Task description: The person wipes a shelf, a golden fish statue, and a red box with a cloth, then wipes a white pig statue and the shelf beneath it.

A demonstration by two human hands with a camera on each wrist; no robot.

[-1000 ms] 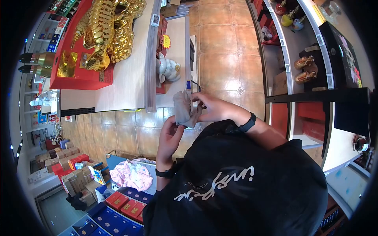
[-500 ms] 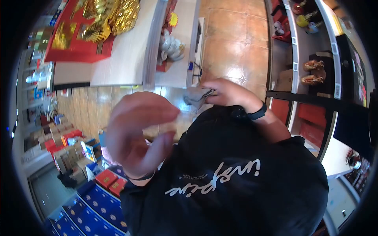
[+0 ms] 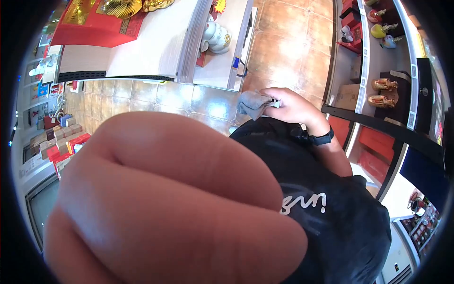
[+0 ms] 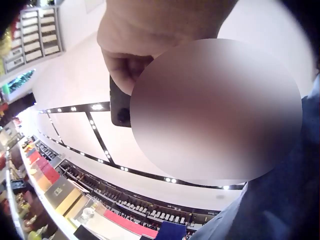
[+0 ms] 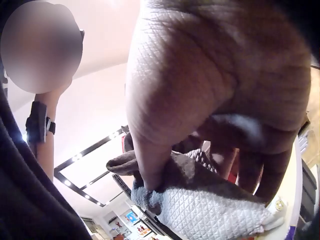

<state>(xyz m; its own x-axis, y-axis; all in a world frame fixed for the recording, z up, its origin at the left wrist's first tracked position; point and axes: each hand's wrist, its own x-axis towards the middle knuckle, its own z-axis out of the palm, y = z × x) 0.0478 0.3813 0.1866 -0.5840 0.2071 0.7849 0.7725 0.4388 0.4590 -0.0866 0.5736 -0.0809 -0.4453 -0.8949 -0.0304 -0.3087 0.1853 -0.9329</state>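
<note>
Very near the lens in the head view, my left hand (image 3: 179, 199) hides much of the lower left, its fingers bent. In the left wrist view this raised hand (image 4: 160, 30) is beside a dark device (image 4: 120, 109); a blurred patch hides part of it, so whether it grips anything is unclear. My right hand (image 3: 297, 111) holds a bunched grey cloth (image 3: 254, 104) in front of the black shirt. Seen from the right wrist, thumb and fingers of the hand (image 5: 215, 75) pinch the cloth (image 5: 215, 212), which has a quilted light side.
A wooden shelf unit (image 3: 142, 59) bears a red box (image 3: 94, 33) with a gold ornament and, lower, a white figurine (image 3: 217, 38). Shelves (image 3: 350, 75) with gold and coloured figurines stand at the right. Tiled floor (image 3: 288, 47) lies between them.
My left hand has let go of the cloth and risen close to the head camera. My right hand keeps the cloth, now more bunched; the view has shifted, with the shelf unit higher in it.
</note>
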